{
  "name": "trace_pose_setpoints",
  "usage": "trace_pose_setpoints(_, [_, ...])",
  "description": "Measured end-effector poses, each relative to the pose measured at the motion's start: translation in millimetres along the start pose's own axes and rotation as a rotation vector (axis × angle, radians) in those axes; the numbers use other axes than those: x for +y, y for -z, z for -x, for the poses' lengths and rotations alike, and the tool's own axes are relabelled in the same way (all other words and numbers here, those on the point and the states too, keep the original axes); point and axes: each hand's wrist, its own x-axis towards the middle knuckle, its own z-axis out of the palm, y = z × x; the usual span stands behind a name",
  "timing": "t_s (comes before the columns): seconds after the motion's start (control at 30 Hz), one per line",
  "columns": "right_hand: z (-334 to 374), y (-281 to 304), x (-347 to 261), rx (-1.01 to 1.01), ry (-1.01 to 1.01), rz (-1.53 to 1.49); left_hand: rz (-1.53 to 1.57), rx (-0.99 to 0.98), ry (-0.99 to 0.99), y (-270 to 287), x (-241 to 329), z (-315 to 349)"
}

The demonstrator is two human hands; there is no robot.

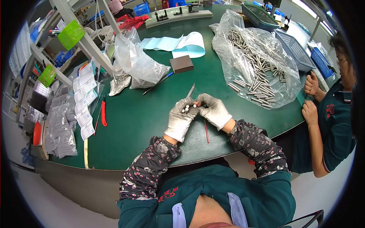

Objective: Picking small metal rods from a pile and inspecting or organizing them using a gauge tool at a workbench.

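Both my hands wear pale work gloves and meet above the green table. My left hand [179, 119] is closed around several short metal pins [186, 110], whose bright ends face up. The fingers of my right hand [215, 111] come together at the left hand's fingertips, around the end of one more pin [195, 106]; the glove hides most of it. A thin grey blade-like strip [191, 89] shows just beyond the left fingers. Under my hands lies a slim red stick [207, 131]. Loose metal pins [262, 81] fill an open clear plastic bag [237, 62] at the right.
A dark brown block [181, 64], blue paper sheets [188, 45] and a blue pen [163, 80] lie farther back. Plastic bags [138, 62] and a red-handled cutter [103, 114] are at the left. A co-worker [323, 117] sits at the right, near grey and blue baskets [294, 49].
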Motion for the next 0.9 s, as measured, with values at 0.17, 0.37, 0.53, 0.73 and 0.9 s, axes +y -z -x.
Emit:
trace_pose_setpoints(0.17, [-1.3, 5.5, -3.8, 0.001, 0.032, -0.116, -0.282, -0.006, -0.084, 3.2, -5.6, -2.6])
trace_pose_setpoints(0.37, [2.1, 11.7, -12.8, -0.111, -0.206, -0.184, -0.576, -0.057, -0.327, 1.4, 12.0, 0.3])
trace_pose_setpoints(0.53, [-6.6, 43.4, -4.8, 0.138, -0.052, 0.090, 0.051, 0.105, 0.093, -7.4, 35.2, 2.4])
trace_pose_setpoints(0.73, [-14.9, 98.8, -10.4, 0.254, -0.080, 1.310, 0.845, 0.134, 0.441, 14.1, 30.1, -5.8])
trace_pose_setpoints(0.9, [-31.3, 94.5, -0.1, 0.051, -0.271, 1.467, 0.867, -0.059, 0.417, 16.1, 25.6, -5.4])
